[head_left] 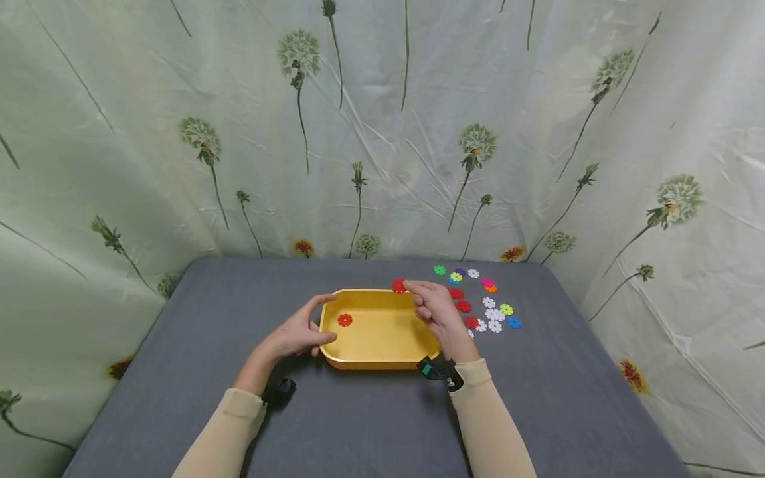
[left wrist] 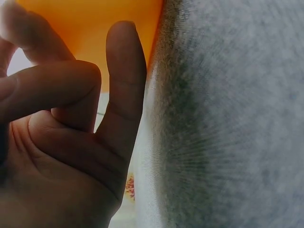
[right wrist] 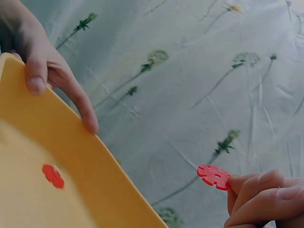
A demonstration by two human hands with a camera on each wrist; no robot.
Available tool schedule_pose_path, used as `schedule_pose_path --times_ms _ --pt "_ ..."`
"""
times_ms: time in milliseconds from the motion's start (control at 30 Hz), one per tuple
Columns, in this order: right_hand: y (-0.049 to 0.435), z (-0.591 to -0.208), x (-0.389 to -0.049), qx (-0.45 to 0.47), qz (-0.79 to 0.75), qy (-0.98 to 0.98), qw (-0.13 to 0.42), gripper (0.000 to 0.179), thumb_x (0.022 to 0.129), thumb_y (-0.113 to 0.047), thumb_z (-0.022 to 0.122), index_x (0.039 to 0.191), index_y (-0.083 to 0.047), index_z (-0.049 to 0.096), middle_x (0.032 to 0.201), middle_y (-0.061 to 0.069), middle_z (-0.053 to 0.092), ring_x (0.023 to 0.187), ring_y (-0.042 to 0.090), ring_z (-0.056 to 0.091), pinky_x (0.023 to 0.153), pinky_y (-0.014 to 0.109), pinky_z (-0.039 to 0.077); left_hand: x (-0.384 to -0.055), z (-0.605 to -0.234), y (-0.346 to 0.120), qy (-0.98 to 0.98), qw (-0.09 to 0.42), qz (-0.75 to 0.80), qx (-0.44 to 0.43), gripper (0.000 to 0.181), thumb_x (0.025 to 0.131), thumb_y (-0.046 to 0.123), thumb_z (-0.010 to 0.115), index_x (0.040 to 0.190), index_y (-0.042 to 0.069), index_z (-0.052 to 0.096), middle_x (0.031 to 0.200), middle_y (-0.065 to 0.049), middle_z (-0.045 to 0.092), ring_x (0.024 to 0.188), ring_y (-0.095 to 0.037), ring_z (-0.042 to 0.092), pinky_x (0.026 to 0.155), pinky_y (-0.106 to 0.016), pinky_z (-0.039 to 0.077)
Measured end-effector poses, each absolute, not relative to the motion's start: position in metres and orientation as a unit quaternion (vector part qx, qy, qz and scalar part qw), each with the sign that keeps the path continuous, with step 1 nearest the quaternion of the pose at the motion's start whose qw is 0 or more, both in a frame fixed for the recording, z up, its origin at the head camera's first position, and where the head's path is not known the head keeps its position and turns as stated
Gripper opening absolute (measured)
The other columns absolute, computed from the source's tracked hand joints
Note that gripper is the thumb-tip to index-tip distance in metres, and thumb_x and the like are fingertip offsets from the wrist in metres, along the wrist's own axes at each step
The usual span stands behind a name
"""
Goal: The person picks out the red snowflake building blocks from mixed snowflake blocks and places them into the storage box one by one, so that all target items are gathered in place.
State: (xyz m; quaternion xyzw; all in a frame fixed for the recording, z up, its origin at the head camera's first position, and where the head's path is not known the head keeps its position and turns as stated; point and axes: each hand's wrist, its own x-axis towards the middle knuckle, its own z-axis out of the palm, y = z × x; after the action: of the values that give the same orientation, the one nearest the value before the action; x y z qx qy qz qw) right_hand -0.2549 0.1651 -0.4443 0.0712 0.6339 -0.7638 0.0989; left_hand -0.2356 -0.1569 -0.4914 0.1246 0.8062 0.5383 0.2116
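A yellow tray (head_left: 382, 364) stands on the table, and one red notched disc (head_left: 344, 320) lies inside it near the left end. My left hand (head_left: 297, 332) grips that left end, thumb and index finger at the rim; the left wrist view shows other fingers (left wrist: 126, 71) beside the tray's outer wall. Above the tray's far right part, my right hand (head_left: 439, 311) pinches a second red notched disc (head_left: 398, 286) by its edge. The right wrist view shows this held disc (right wrist: 213, 176) apart from the tray, in the air.
Right of the tray, several flower-shaped discs are scattered on the grey table (head_left: 370, 425), among them white (head_left: 495, 315), blue (head_left: 514, 322), green (head_left: 439, 270) and red ones (head_left: 463, 306); some overlap. A floral curtain (head_left: 382, 133) hangs behind the table.
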Motion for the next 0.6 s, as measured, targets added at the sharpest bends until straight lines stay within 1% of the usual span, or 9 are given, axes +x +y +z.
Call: schedule_pose_path --times_ms 200,367,500,600 --pt "0.141 -0.446 -0.256 0.068 -0.757 0.64 0.116 0.035 0.104 -0.018 0.069 0.132 0.003 0.068 0.06 -0.008 0.047 0.038 0.003 0.032 0.044 0.016 0.027 -0.235 -0.49 -0.155 0.81 0.211 0.536 0.115 0.088 0.093 0.024 0.081 0.163 0.029 0.028 0.06 -0.001 0.065 0.045 -0.012 0.046 0.045 -0.026 0.035" --pt "0.125 -0.451 -0.261 0.055 -0.75 0.644 0.144 0.032 0.102 -0.019 0.071 0.124 0.004 0.071 0.061 -0.007 0.048 0.041 0.002 0.033 0.046 0.017 0.026 -0.236 -0.49 -0.152 0.812 0.21 0.532 0.118 0.089 0.094 0.025 0.08 0.164 0.026 0.026 0.06 -0.001 0.066 0.044 -0.012 0.046 0.044 -0.027 0.035" --pt "0.115 -0.458 -0.264 0.048 -0.723 0.669 0.166 0.028 0.102 -0.018 0.071 0.12 0.003 0.074 0.061 -0.007 0.048 0.041 0.003 0.032 0.045 0.018 0.026 -0.235 -0.489 -0.151 0.811 0.213 0.532 0.118 0.089 0.093 0.025 0.081 0.164 0.023 0.026 0.059 -0.001 0.065 0.043 -0.012 0.044 0.044 -0.027 0.036" --pt "0.111 -0.464 -0.263 0.049 -0.702 0.688 0.181 0.024 0.102 -0.017 0.071 0.114 0.003 0.074 0.061 -0.004 0.049 0.041 0.003 0.032 0.044 0.018 0.027 -0.234 -0.489 -0.15 0.809 0.217 0.532 0.119 0.089 0.093 0.025 0.082 0.163 0.021 0.026 0.059 -0.002 0.065 0.043 -0.012 0.044 0.044 -0.027 0.037"
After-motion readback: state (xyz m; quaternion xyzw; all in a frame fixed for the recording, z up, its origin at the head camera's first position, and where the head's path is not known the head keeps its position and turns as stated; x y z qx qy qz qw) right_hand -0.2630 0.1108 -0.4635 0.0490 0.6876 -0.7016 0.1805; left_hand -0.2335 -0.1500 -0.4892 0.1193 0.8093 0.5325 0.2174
